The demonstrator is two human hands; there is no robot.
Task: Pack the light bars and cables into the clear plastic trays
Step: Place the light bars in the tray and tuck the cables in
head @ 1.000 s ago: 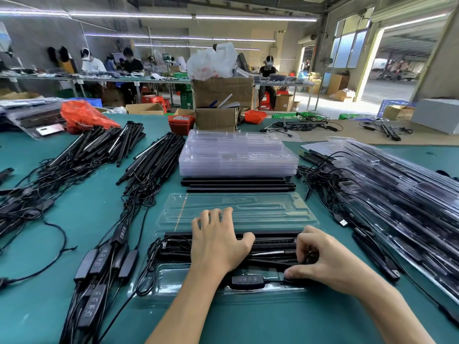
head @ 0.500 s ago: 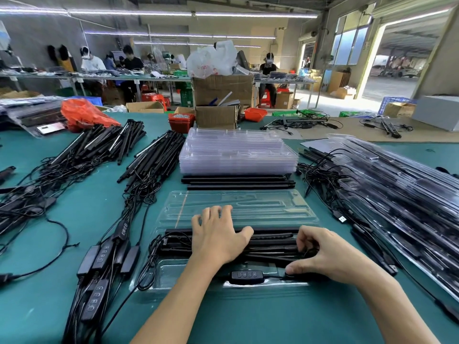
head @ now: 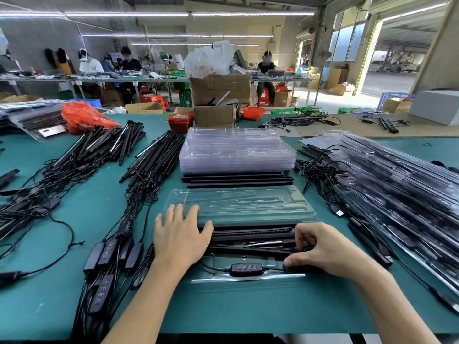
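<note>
1. The green table has free surface mostly at the near edge, in front of the person, and a strip at the left between the cable piles.
2. The open clear tray lies in the middle, just in front of the person. Its far half, the lid, lies flat and open; the near half holds the goods.
3. On the left, a bundle of cables with black controllers lies just beside the tray, so there is little room on that side.
4. On the right, a long pile of packed trays runs slanted, near the tray's right end, with loose cables between them.
5. Behind the open tray lie a few loose black bars, and behind them stands a stack of empty trays. The bars nearly touch the lid edge.
6. Inside the tray, several black light bars lie side by side along its length. In front of them a controller with four buttons sits in the near slot, its cable going to both sides.
7. The left hand lies flat, fingers straight and spread, pressing on the left end of the bars.
8. The right hand has curled fingers on the right end of the bars, and the thumb presses down on the cable near the controller. It seems to pinch the cable there.
</note>
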